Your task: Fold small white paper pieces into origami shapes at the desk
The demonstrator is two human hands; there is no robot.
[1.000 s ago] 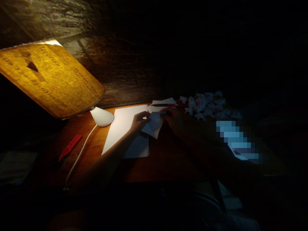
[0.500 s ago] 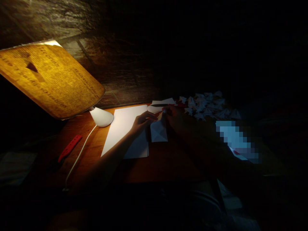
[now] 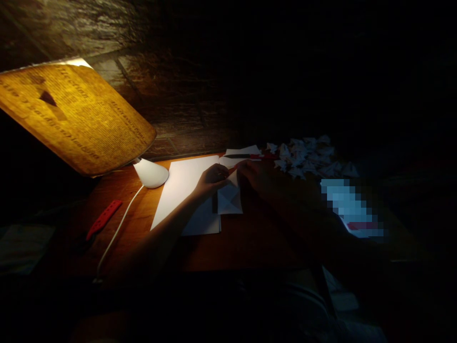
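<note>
Under dim lamp light, my left hand (image 3: 211, 178) and my right hand (image 3: 254, 175) both pinch the top of a small creased square of white paper (image 3: 229, 198), which hangs down over the wooden table (image 3: 250, 238). The left hand's fingers are curled on the paper's upper left corner; the right hand, in shadow, grips the upper right. A larger white sheet (image 3: 185, 190) lies on the table just left of the hands. Scissors with red handles (image 3: 250, 156) lie just behind the hands on another white sheet.
A small white lamp (image 3: 150, 172) with a white cord (image 3: 117, 228) stands at the left under a tilted printed sheet (image 3: 74, 116). A red strip-like tool (image 3: 103, 220) lies at the left. A heap of several folded white paper pieces (image 3: 310, 157) sits at the back right. A glowing screen (image 3: 352, 207) lies at right.
The paper piece swung from a tilt to hanging square, and it shifted slightly left between the hands. Both hands stayed on it in nearly the same place.
</note>
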